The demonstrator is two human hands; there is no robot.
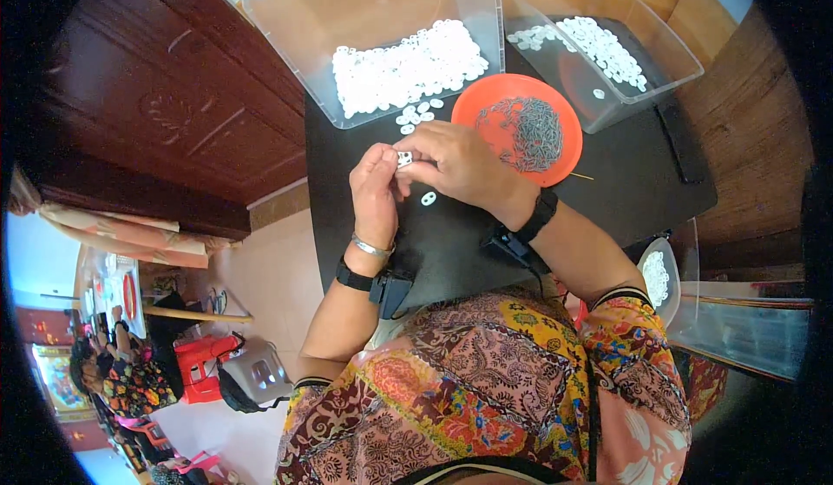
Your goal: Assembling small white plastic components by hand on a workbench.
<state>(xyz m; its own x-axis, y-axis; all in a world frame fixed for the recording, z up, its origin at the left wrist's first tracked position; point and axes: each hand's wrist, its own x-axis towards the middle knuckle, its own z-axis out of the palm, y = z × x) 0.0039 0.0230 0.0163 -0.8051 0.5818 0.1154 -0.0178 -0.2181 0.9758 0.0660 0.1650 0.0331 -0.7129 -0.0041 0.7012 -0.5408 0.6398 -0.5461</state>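
Note:
My left hand [375,188] and my right hand [460,162] meet over the dark table. Between their fingertips is a small white plastic piece [404,160] with dark holes, pinched from both sides. Whether a screw sits in it is too small to tell. Just below the fingers lies a loose white oval piece with two holes [429,198]. Several more white oval pieces [408,127] are scattered beyond my hands. To the right of my right hand, an orange plate [464,103] bears a heap of grey screws [538,134].
Behind my hands stands a large clear bin [299,64] piled with white pieces; a second clear bin [685,73] is at the far right. A thin yellow stick [583,175] lies by the plate. Low right is a tub [668,311] of white pieces. People [139,385] sit far left.

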